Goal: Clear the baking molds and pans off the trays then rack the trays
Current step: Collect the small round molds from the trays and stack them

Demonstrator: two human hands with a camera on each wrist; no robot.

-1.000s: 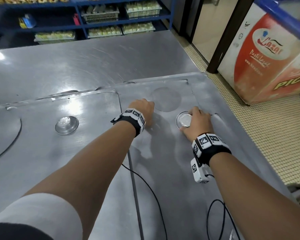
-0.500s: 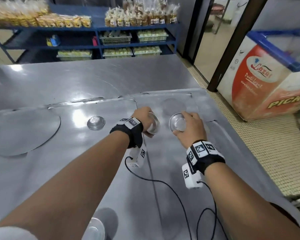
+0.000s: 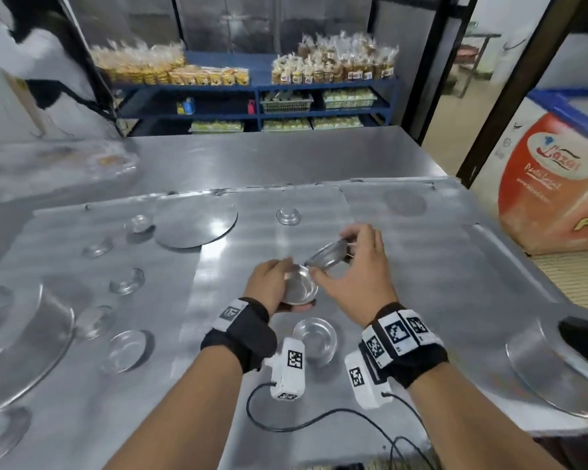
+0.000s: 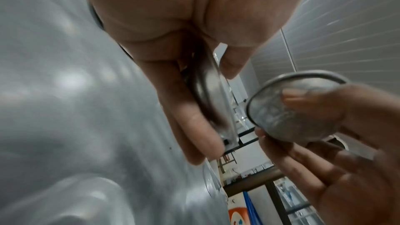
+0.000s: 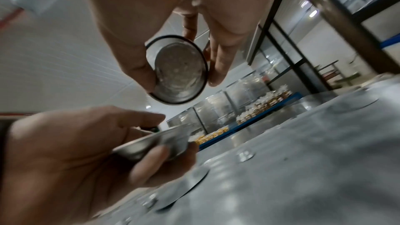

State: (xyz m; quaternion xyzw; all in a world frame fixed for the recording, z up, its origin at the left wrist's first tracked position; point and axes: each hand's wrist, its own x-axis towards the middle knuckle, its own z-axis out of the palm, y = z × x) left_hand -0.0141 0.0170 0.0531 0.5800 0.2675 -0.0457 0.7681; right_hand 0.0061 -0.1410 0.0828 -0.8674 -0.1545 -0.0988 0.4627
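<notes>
My left hand (image 3: pixel 279 286) grips a small round metal mold (image 3: pixel 299 288) from below, its hollow facing up, above the steel tray (image 3: pixel 421 300). My right hand (image 3: pixel 357 266) pinches a second small mold (image 3: pixel 330 254), tilted, its rim just touching the first one's rim. In the left wrist view the left mold (image 4: pixel 207 95) is edge-on between my fingers (image 4: pixel 194 126) and the right mold (image 4: pixel 290 109) hangs beside it. In the right wrist view the pinched mold (image 5: pixel 177 73) shows its bottom. Another small mold (image 3: pixel 314 337) lies on the tray below my wrists.
Several small molds (image 3: pixel 128 281) lie on the left tray (image 3: pixel 190 385), one more (image 3: pixel 288 216) farther back. A flat round disc (image 3: pixel 197 223) lies at back centre. Large round pans sit at the left (image 3: pixel 24 334) and right (image 3: pixel 557 364) edges. Blue shelves (image 3: pixel 255 86) stand behind, a freezer (image 3: pixel 550 184) to the right.
Both hands lifted their molds off the tray and drew them together toward me. The head view tilted up and back, bringing more molds and the pans into sight.
</notes>
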